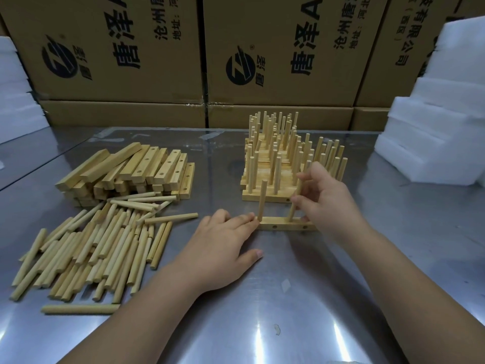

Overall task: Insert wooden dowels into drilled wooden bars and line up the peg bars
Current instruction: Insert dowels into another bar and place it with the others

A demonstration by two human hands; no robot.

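A drilled wooden bar [284, 223] lies on the steel table in front of me. One dowel [262, 199] stands upright in its left hole. My left hand [223, 248] lies flat on the table, its straight fingertips touching the bar's left end. My right hand [324, 198] pinches a second dowel [296, 203] that leans in the bar's right part. Behind the bar stands a block of finished peg bars [286, 158], lined up in rows. Loose dowels [89, 248] lie in a heap at the left, with a stack of drilled bars [131, 172] behind them.
Printed cardboard boxes [126, 48] form a wall along the table's far edge. White foam blocks [433, 122] are stacked at the right, and more foam [15, 101] at the far left. A single dowel [80, 308] lies apart near the front left.
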